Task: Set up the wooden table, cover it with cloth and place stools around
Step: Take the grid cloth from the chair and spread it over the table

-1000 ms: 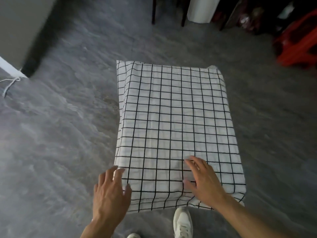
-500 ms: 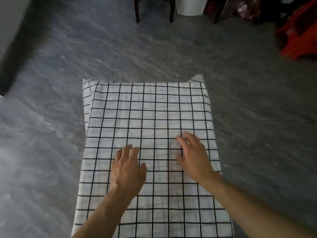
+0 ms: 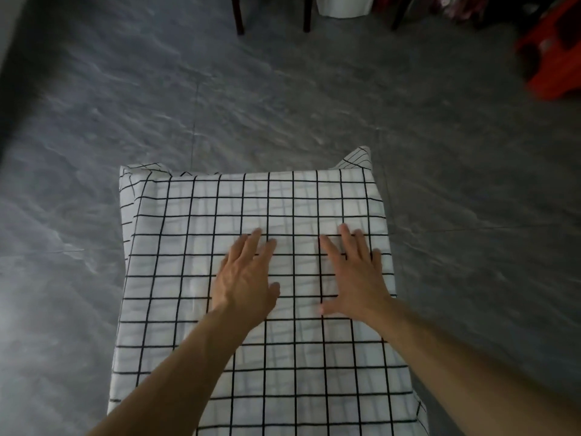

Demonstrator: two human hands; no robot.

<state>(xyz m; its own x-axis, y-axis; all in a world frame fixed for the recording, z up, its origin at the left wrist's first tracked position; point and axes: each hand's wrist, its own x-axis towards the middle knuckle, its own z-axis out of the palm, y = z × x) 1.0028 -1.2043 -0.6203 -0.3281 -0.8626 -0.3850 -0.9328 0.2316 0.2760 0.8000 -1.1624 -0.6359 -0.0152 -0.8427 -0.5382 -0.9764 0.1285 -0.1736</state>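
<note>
Both hands lie flat on the checked cloth [image 3: 195,253] — the left hand [image 3: 245,278] and right hand [image 3: 355,278] side by side, fingers straight and spread, grasping nothing. The cloth covers the whole worktop and hangs over its edges. Beyond, on the grey floor [image 3: 283,105], dark furniture legs [image 3: 239,17] stand, and something red [image 3: 553,55] sits far right.

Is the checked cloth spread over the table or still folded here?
Spread: the checked cloth covers the whole top, edges hanging; left hand and right hand lie flat on it.
</note>
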